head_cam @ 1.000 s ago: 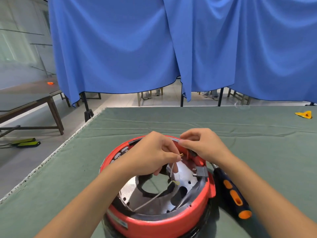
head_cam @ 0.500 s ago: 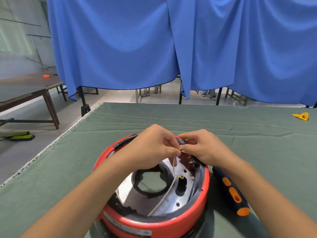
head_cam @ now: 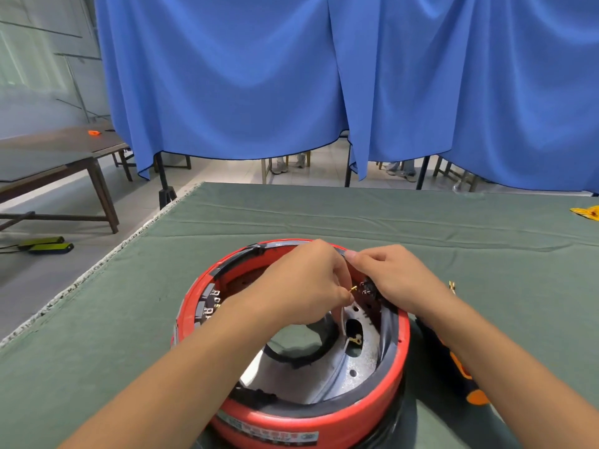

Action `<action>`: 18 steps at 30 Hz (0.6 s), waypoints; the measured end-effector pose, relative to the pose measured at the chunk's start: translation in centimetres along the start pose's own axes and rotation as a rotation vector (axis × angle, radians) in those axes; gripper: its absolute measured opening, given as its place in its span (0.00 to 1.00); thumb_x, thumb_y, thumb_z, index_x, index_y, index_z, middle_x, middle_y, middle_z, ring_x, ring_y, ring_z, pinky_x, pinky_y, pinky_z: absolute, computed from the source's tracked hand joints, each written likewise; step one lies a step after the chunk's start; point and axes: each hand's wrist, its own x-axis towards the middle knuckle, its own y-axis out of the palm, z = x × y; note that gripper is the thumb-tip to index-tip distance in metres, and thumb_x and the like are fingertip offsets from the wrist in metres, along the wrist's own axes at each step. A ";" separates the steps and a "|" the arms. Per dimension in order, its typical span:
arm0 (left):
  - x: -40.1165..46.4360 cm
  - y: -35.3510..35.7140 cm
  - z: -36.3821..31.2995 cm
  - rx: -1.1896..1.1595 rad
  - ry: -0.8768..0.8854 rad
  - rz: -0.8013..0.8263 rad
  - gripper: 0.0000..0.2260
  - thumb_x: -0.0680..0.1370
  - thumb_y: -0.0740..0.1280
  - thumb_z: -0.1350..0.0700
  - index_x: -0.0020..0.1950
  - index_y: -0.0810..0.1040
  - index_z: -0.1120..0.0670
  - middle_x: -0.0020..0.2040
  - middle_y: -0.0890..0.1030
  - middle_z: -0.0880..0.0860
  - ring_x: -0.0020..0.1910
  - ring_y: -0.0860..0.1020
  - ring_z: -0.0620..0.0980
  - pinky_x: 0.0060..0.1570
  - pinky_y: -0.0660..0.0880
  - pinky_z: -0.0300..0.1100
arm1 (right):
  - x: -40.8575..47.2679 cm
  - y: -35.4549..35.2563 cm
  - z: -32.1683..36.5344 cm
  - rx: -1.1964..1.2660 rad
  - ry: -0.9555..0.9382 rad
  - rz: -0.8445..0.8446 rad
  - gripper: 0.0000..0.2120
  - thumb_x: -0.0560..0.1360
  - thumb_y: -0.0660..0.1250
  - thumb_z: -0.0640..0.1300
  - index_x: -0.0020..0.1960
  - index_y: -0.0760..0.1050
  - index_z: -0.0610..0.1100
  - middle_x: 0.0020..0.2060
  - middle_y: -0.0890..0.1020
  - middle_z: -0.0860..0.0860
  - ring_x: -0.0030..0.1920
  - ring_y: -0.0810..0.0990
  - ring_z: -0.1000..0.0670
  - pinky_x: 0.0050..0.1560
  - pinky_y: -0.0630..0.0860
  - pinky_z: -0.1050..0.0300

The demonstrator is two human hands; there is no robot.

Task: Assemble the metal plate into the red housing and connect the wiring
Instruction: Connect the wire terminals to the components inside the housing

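Note:
The round red housing (head_cam: 363,413) stands on the green table near me, open side up. Inside it lies the silver metal plate (head_cam: 363,367) with a large round hole and several small ones. My left hand (head_cam: 301,286) pinches the brass terminal (head_cam: 354,289) of a white wire (head_cam: 342,319) over the housing's far right inner wall. My right hand (head_cam: 392,280) grips a dark terminal block (head_cam: 368,288) on that wall, right beside the brass tip. A second brass connector (head_cam: 356,341) lies on the plate.
A screwdriver with a dark blue and orange handle (head_cam: 460,371) lies right of the housing, under my right forearm. A small brass part (head_cam: 451,285) sits on the cloth further right. A yellow object (head_cam: 588,211) lies at the far right edge. Blue curtains hang behind the table.
The view has shifted, so the housing sits a little more to the left. Both hands have stayed at the far right wall, the brass tip now close to the terminal block.

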 end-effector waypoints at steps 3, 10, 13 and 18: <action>0.1 0.3 -0.2 0.019 -0.005 0.003 0.05 0.74 0.70 0.56 0.39 0.80 0.52 0.32 0.83 0.50 0.17 0.68 0.39 0.22 0.62 0.34 | 0.0 0.0 0.1 0.058 -0.032 -0.005 0.26 0.79 0.61 0.55 0.41 0.75 0.31 0.30 0.68 0.45 0.33 0.64 0.50 0.37 0.61 0.55; 0.2 0.6 -0.4 0.091 -0.023 -0.093 0.06 0.76 0.68 0.55 0.38 0.80 0.49 0.32 0.79 0.47 0.23 0.69 0.40 0.30 0.66 0.38 | 0.8 0.0 0.2 0.061 -0.025 -0.043 0.26 0.80 0.59 0.56 0.28 0.62 0.42 0.24 0.61 0.50 0.28 0.59 0.51 0.34 0.56 0.54; 0.0 0.7 -0.4 0.096 -0.044 -0.115 0.07 0.76 0.68 0.55 0.38 0.81 0.49 0.35 0.83 0.48 0.30 0.75 0.46 0.36 0.74 0.43 | 0.9 0.1 -0.1 0.047 -0.042 -0.045 0.25 0.79 0.59 0.54 0.27 0.59 0.46 0.20 0.58 0.54 0.26 0.56 0.53 0.32 0.55 0.54; -0.1 1.0 -0.7 0.095 -0.051 -0.120 0.07 0.74 0.68 0.55 0.37 0.81 0.49 0.38 0.83 0.49 0.42 0.80 0.52 0.44 0.77 0.46 | 0.9 0.1 -0.3 0.071 -0.057 -0.037 0.24 0.79 0.61 0.54 0.31 0.69 0.38 0.21 0.59 0.54 0.27 0.58 0.53 0.33 0.57 0.54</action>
